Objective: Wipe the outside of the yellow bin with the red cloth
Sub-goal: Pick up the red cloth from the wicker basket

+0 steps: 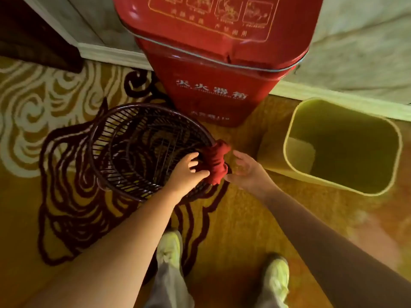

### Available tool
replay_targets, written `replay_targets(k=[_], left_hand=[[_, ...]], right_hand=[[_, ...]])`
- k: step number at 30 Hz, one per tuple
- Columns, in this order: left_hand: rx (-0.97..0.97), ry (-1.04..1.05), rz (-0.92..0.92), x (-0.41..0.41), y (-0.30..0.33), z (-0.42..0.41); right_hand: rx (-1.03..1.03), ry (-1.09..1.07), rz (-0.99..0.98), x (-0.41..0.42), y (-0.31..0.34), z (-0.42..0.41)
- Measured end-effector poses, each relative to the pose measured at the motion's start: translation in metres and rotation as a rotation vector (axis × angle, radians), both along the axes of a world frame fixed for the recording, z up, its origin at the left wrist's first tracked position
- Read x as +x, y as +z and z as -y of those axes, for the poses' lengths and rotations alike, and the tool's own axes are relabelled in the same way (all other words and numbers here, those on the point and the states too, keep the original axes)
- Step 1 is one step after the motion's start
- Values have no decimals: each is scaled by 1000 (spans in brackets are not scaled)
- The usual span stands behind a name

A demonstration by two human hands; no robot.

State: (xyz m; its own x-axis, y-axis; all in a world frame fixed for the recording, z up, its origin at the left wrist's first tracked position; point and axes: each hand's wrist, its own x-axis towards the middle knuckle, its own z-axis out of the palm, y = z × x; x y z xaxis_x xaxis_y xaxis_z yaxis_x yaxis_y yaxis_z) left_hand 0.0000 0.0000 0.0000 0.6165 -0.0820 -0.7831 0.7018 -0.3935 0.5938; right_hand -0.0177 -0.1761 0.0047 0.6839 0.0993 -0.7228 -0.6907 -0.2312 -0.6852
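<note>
The red cloth (217, 162) is bunched up on the right rim of a dark wire basket (124, 138). My left hand (186, 172) grips the cloth from the left, fingers and thumb pressed into it. My right hand (246, 170) hovers just right of the cloth with fingers spread, holding nothing. The yellow bin (300, 112) stands upright and empty on the carpet at the right, about a hand's width beyond my right hand.
A tall red fire-extinguisher box (213, 63) stands against the wall behind the basket and the bin. White skirting (111, 54) runs along the wall. A patterned yellow carpet (233, 230) covers the floor; my two shoes (169, 245) are at the bottom.
</note>
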Motion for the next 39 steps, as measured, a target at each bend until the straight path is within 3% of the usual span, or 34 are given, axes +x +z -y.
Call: replay_targets(k=[5, 9, 16, 22, 28, 35, 39], left_hand=[[-14, -191, 88, 22, -57, -7], [-80, -184, 149, 34, -89, -8], [-28, -264, 398, 34, -126, 0], [-15, -316, 627, 45, -146, -10], [55, -414, 695, 43, -111, -7], [37, -623, 626, 33, -59, 46], [-29, -673, 614, 16, -53, 72]], right_hand=[[-5, -9, 128, 10, -54, -9], [91, -25, 179, 17, -83, -10], [78, 15, 363, 16, -129, -6], [203, 61, 572, 23, -157, 5], [264, 104, 589, 30, -146, 13], [-69, 163, 902, -3, -108, 65], [81, 258, 884, -24, -103, 93]])
